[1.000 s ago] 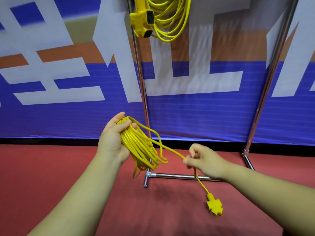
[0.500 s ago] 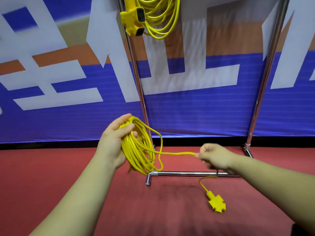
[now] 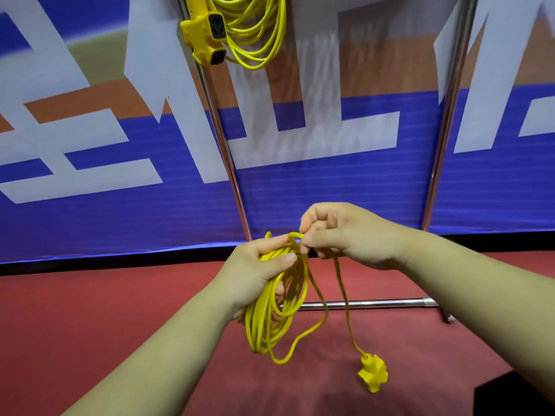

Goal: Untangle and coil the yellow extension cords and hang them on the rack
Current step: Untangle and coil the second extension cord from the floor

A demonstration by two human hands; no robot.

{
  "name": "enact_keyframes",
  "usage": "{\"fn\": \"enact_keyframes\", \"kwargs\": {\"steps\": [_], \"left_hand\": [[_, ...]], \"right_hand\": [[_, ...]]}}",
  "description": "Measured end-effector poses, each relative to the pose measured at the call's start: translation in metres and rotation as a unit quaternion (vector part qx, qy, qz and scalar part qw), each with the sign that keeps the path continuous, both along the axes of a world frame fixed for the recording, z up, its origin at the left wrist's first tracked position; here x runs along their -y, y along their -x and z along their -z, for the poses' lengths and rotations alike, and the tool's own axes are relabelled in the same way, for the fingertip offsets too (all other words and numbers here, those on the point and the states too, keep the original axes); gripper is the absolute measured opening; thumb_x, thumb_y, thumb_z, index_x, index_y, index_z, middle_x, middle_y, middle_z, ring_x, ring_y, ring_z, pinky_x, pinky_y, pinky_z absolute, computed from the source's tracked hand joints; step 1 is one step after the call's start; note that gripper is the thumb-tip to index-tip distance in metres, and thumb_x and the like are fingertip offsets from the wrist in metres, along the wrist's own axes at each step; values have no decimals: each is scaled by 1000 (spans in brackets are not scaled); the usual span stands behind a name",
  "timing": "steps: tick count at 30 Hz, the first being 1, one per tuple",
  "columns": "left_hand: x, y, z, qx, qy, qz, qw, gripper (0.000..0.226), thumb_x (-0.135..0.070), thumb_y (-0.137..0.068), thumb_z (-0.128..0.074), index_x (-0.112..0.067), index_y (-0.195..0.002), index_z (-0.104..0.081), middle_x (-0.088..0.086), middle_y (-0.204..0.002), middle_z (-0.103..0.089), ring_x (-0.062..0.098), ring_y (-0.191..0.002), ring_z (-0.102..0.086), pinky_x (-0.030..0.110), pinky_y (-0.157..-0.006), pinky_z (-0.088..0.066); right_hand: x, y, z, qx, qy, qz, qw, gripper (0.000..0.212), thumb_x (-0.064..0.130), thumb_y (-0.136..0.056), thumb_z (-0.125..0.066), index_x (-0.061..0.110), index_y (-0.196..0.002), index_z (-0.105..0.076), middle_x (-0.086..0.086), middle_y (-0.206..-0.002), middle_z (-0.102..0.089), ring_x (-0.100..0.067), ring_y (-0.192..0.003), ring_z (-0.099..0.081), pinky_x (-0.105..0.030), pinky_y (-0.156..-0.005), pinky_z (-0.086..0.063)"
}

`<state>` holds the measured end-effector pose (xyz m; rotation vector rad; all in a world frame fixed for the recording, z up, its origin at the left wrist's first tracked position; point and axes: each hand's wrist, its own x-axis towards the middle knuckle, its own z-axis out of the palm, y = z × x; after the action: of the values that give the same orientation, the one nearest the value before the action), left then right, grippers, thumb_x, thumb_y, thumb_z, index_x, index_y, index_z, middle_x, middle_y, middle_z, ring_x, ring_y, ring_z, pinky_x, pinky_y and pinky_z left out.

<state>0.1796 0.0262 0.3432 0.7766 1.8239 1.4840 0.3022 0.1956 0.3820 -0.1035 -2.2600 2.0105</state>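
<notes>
1. Nearest the camera, two bare forearms reach forward over a red floor point(image 3: 90, 310), with a dark corner of something unclear at the lower right edge.
2. A yellow socket end point(image 3: 372, 374) hangs low on a single strand, just above the floor or touching it; which one cannot be told.
3. The left hand point(image 3: 258, 274) is closed around the top of a coil of yellow extension cord point(image 3: 270, 322), thumb pressed across the strands, and the loops hang down below the palm.
4. The right hand point(image 3: 345, 235) sits just beside the left, its fingers curled and its thumb and forefinger pinching a small loop of the same cord at the top of the coil; two loose strands drop from this hand, one curving back to the coil, the other running down to the socket end.
5. Behind the hands stands a metal rack point(image 3: 228, 163), its base bar lying along the floor and its two chrome uprights rising out of view.
6. At the top, a second coiled cord point(image 3: 255, 31) hangs by the left upright, with its yellow multi-outlet block point(image 3: 207, 34) beside it.
7. Farthest back is a blue, white and orange banner point(image 3: 90, 151).
</notes>
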Motion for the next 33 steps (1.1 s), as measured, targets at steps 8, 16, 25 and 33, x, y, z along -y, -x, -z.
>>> {"fn": "enact_keyframes", "kwargs": {"steps": [8,16,25,33], "left_hand": [[-5,-4,-21,-57,-61,-5,996,5,-16,-93,-68,-15,-91,-72,17,-63,-55,22,-51,-48,29,-54,-46],[-2,-2,-30,-46,-106,10,993,10,-17,-94,-64,-9,-89,-68,13,-55,-51,21,-45,-45,29,-50,-46],[5,4,-28,53,-155,-22,986,12,-14,-76,-75,-10,-86,-70,14,-69,-60,16,-45,-51,26,-46,-49],[10,19,-21,24,-123,-111,986,28,15,-79,-68,-6,-97,-70,19,-69,-57,18,-45,-51,29,-49,-49]], "right_hand": [[-24,-9,14,30,62,-60,996,35,0,-83,-67,17,-78,-37,-12,-78,-56,-27,-85,-57,-31,-72,-39],[-26,-13,63,128,1,-126,984,34,-6,-81,-62,16,-78,-37,-23,-102,-69,-31,-97,-55,-44,-77,-35],[-16,-4,64,101,68,19,992,37,-13,-91,-58,14,-76,-37,-2,-66,-62,-26,-76,-69,-32,-73,-53],[-28,-8,32,121,106,88,983,16,-1,-87,-68,14,-91,-61,-12,-92,-74,-16,-67,-68,-24,-63,-50]]}}
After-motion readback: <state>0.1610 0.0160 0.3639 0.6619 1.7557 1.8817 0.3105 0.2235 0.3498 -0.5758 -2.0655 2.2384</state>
